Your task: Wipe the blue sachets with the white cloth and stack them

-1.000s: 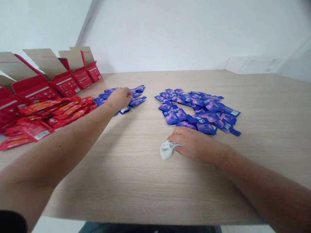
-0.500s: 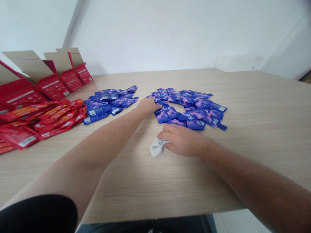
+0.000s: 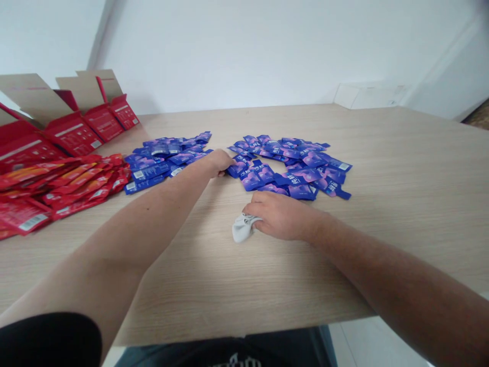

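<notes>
A: Where's the left hand (image 3: pixel 219 162)?

B: Reaching across the tabletop, between the left spread of blue foil sachets (image 3: pixel 164 155) and the right spread of blue foil sachets (image 3: pixel 294 171). Its knuckles face up and its fingers curl down at the edge of the right spread. The fingertips are hidden, so I can't tell whether it's grasping a sachet or only touching one.

A: And the right hand (image 3: pixel 282 216)?

B: It's low on the pale wood-grain table (image 3: pixel 244 285), just below the right spread, with its fingers closed over one end of a crumpled white cloth (image 3: pixel 243 228). The cloth's other end pokes out on the side nearest the left hand.

A: What else is close by?

B: The left spread sits just beside a heap of red foil sachets (image 3: pixel 76 186), and open red cartons (image 3: pixel 72 133) stand behind that heap.

A: How should those blue sachets be handled?

B: Lightly. They overlap and could slide as a group, so it's best to work from the outer edge and pinch one sachet by its end. Keeping the forearm raised also stops it dragging across the others.
</notes>
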Demonstrator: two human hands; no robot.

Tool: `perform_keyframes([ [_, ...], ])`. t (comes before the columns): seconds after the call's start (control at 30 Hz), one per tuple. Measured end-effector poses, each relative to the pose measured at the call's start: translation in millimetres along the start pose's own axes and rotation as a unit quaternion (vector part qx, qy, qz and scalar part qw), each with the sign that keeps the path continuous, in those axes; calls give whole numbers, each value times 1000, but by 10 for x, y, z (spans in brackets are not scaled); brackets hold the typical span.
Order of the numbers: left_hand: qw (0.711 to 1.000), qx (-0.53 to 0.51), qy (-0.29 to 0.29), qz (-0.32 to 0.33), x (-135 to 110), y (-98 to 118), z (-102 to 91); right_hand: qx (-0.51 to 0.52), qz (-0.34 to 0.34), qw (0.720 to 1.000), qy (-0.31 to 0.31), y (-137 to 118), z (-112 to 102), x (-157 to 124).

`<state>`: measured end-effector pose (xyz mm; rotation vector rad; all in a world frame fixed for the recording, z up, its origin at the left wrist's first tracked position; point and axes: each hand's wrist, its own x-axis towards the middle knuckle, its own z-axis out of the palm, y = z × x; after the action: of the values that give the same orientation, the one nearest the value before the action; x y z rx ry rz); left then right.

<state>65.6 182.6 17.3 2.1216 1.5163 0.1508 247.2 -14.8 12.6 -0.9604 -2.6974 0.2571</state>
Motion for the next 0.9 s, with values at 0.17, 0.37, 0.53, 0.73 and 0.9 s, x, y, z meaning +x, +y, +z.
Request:
perform_keyframes([
  [0.17, 998, -7, 64, -18, -526, -187, -119, 0, -11, 1000, 0, -5, -13, -10],
  [0.37, 998, 32, -15, 45, -1324, -267, -129, -5, -20, 1000, -19, -32, -48, -40],
  [0.53, 989, -1, -116, 87, -1632, -266, 124, 16, -10, 994, -110, -133, -153, -80],
  [0.73, 985, 14, -115, 132, -1674, -192, 244, 53, -4, 994, -98, -202, -327, -112],
  [0.9, 983, -6, -131, 128, -1716, -158, 266, -18, -2, 1000, 19, -192, -202, -56],
])
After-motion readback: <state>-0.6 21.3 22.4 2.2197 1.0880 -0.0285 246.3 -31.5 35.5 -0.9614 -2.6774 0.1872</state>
